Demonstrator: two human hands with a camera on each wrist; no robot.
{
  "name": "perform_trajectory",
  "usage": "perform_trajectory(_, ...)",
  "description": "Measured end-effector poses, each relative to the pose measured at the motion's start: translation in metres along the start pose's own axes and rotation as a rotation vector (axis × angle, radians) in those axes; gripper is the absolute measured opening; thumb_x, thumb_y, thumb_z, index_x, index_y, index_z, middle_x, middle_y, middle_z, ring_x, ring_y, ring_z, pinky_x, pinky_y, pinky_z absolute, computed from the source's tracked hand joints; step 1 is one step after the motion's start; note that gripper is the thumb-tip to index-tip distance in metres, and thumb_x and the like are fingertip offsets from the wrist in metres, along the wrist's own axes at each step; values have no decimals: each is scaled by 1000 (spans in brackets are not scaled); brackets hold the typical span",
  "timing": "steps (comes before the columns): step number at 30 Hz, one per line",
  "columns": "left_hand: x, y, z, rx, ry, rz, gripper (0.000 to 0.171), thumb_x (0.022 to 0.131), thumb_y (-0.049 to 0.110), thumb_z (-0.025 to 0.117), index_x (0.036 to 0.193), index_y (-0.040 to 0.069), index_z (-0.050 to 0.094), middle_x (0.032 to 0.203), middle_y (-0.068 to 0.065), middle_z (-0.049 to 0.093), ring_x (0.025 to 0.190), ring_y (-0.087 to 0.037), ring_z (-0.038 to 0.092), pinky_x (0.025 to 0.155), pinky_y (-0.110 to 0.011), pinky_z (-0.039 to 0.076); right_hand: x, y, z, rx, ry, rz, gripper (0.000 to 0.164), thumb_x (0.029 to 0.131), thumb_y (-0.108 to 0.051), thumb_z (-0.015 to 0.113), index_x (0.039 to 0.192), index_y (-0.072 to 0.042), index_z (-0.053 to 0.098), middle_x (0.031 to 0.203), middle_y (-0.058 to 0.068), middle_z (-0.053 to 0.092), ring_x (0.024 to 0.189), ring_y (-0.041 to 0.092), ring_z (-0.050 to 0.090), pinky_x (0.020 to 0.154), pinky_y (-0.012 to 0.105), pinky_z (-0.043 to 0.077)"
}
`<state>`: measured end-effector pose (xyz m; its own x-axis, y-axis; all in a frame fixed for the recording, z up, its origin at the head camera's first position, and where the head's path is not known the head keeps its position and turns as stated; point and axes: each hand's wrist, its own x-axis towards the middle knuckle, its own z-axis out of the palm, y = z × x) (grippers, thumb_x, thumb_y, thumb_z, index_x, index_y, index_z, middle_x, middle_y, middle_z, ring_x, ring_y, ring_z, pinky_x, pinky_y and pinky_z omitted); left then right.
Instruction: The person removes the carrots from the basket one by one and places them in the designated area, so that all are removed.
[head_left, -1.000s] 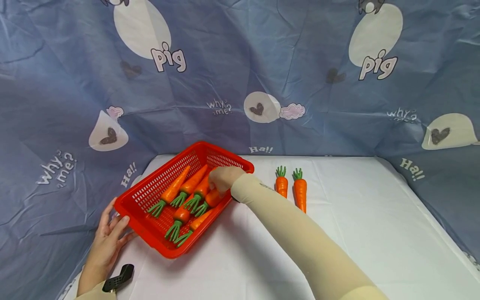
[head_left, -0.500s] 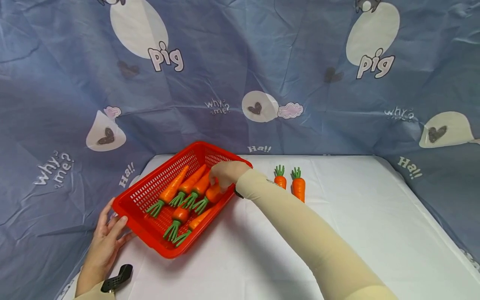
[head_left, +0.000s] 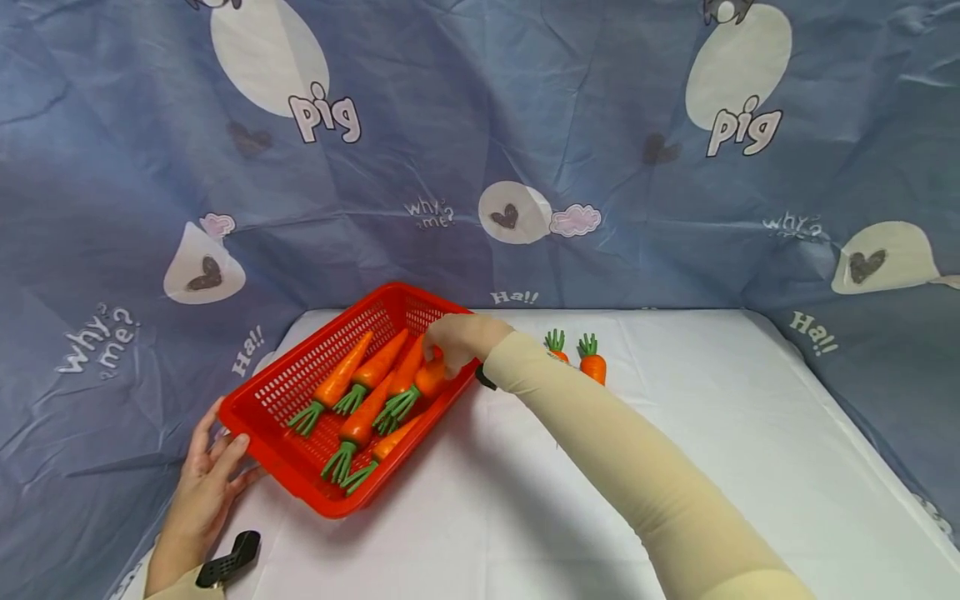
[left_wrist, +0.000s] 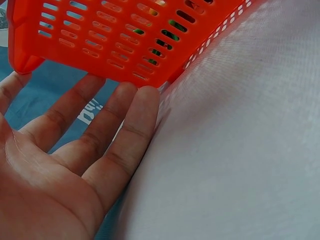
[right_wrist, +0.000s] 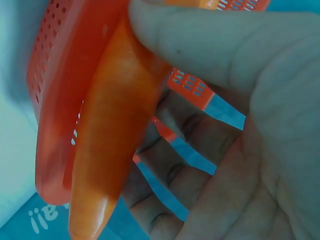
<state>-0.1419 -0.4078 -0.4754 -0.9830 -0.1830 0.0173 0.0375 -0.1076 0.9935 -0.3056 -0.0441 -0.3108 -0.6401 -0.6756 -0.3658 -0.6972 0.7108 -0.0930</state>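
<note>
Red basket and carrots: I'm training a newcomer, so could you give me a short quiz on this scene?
1. True or false: the left grip is in among the contents of the red basket.
2. What does the right grip hold?
3. In the head view, the loose carrots lie: A) left of the basket; B) right of the basket.

Key: 1. False; it is at the basket's edge. 2. A carrot. 3. B.

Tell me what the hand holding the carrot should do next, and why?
Probably lift the held carrot clear of the red basket: the right hand grips it, the left hand touches the basket, and other carrots lie on the white table.
</note>
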Motion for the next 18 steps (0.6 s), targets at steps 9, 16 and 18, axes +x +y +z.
perform_trajectory(9, -1, 1, -1, 9, 18, -22, 76, 112, 19, 55, 171, 43, 13, 130, 30, 61, 104, 5, 70, 78, -24, 62, -7, 9, -1, 22, 32, -42, 43, 98, -17, 79, 140, -12, 69, 145, 8, 66, 131, 27, 61, 116, 35, 49)
perform_trajectory(16, -1, 1, -1, 21, 23, -33, 77, 112, 20, 55, 171, 42, 10, 132, 29, 58, 104, 6, 69, 79, -24, 62, -15, 15, -3, 41, 37, -52, 44, 99, -18, 78, 141, -13, 67, 143, 7, 67, 127, 25, 63, 113, 35, 50)
perform_trajectory(18, -1, 1, -1, 20, 22, -32, 77, 112, 20, 55, 171, 42, 10, 132, 29, 58, 104, 7, 69, 79, -23, 62, -17, 16, -3, 54, 38, -50, 44, 100, -19, 78, 141, -13, 67, 143, 7, 67, 128, 25, 62, 113, 35, 50)
